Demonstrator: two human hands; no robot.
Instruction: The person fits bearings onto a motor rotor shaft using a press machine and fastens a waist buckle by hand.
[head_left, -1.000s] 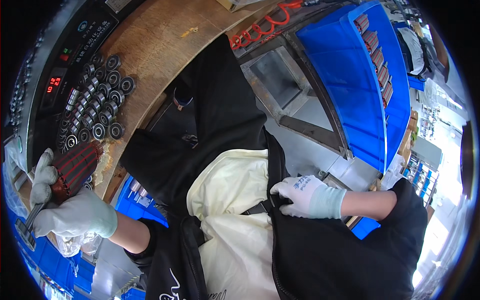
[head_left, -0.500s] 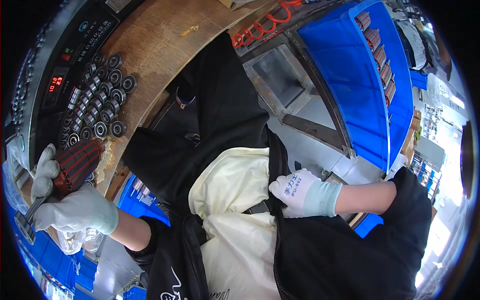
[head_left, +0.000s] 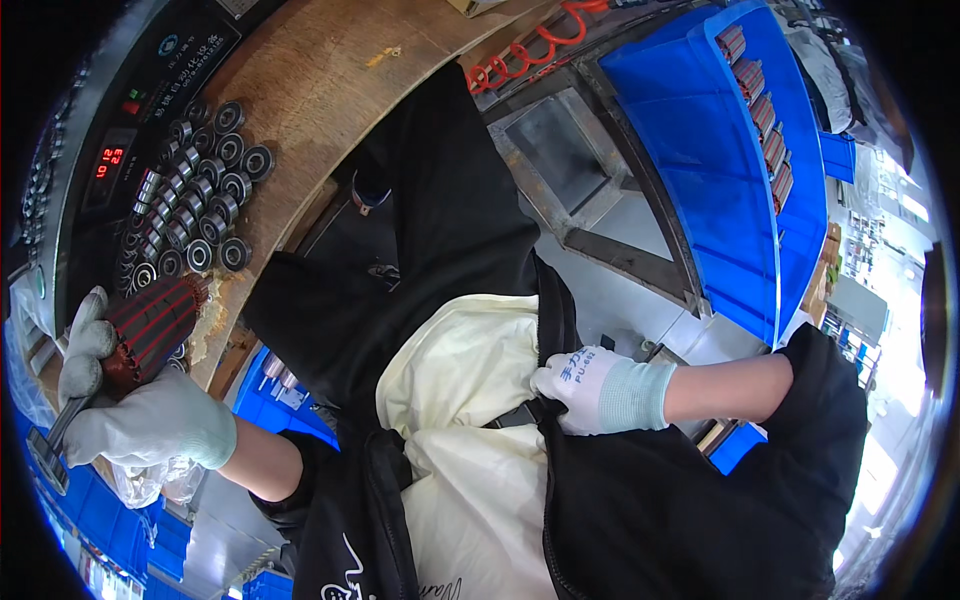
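In the one view, from the head, the big change is small: the person's right hand, in a white glove with a pale green cuff, has slid a little toward the cream cloth on the person's front. Its fingers are curled in more than a second ago. They touch the edge of the open black cloth jacket, but one cannot tell if they pinch it. The left hand, in the same kind of glove, has hardly moved. It is closed around a dark grey, round rotor with red stripes and coppery wire at its end. The rotor is at the far left, by the edge of the curved brown wooden table, close to a heap of shiny silver and black ring bearings. A thin grey metal rod pokes out by the fingers. More red-striped parts sit in a big blue plastic bin on the right. So the rotor seems to be just kept safe in one hand while the other is busy at the clothes.
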